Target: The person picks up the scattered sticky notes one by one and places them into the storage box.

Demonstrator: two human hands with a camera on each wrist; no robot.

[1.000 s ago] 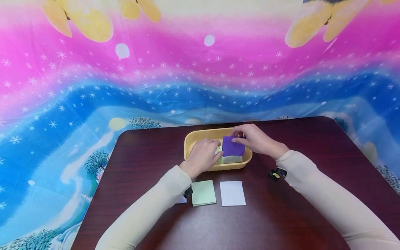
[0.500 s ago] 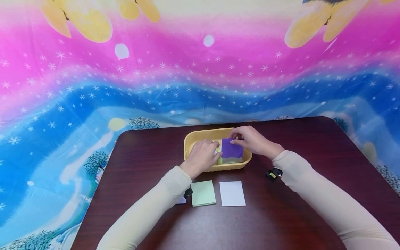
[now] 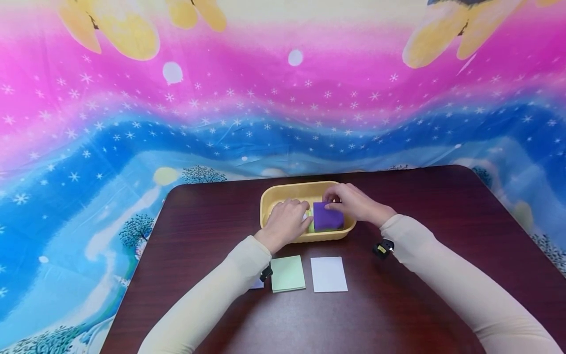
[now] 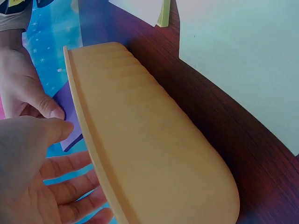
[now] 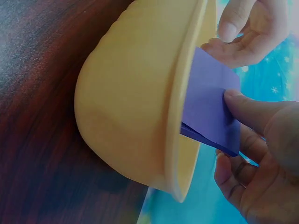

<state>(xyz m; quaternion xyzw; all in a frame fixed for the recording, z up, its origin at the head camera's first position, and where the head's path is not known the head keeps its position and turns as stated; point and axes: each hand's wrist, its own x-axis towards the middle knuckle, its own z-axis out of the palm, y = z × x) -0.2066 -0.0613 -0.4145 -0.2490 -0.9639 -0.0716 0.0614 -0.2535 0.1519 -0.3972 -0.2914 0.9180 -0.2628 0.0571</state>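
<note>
My right hand (image 3: 353, 201) pinches a purple pad of square paper (image 3: 328, 216) by its far edge, thumb on one face. In the right wrist view, the pad (image 5: 210, 95) is tilted, part of it inside the yellow plastic basket (image 5: 131, 88). My left hand (image 3: 285, 221) reaches over the left half of the basket (image 3: 268, 196). Its fingers are relaxed in the left wrist view, and no thing shows between this left hand's (image 4: 70, 186) thumb and fingers. Beside it in the basket, a yellow-green paper edge (image 3: 311, 223) shows; the rest is hidden.
On the dark wooden table (image 3: 398, 305), in front of the basket, lie a light green paper pad (image 3: 288, 273) and a white pad (image 3: 329, 274). A bluish-white pad (image 3: 257, 283) is mostly hidden under the left wrist. A patterned cloth (image 3: 283, 98) hangs behind the table.
My right hand has lowered the purple pad toward me, deeper into the basket, covering the pale thing visible below it before. My left hand has stayed almost still.
</note>
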